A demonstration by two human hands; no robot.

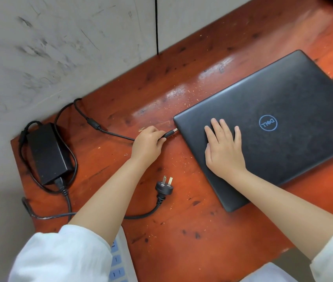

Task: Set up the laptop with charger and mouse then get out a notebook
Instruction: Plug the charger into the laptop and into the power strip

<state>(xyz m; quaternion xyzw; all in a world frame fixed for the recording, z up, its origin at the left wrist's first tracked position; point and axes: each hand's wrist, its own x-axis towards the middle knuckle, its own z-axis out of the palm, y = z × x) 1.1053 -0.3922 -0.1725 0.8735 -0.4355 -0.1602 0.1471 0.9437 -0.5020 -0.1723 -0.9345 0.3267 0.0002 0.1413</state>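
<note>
Scuffed grey wall boxed in your red desk (181, 231), where the closed laptop (283, 119) lay toward the right and the charger brick (49, 153) sat at the far left corner. The risk was a crooked push: a tilted charger tip (170, 132) would likely jam at the port or nudge the laptop. Your left hand (147, 145) had its fingers clamped on that tip, just beside the laptop's edge. Your right hand (222, 147) pressed flat on the lid, fingers spread, gripping nothing. The wall plug (164, 186) lay loose.

Both forearms are bare below loose white sleeves (63, 253) (soft, crumpled fabric) pushed up.
</note>
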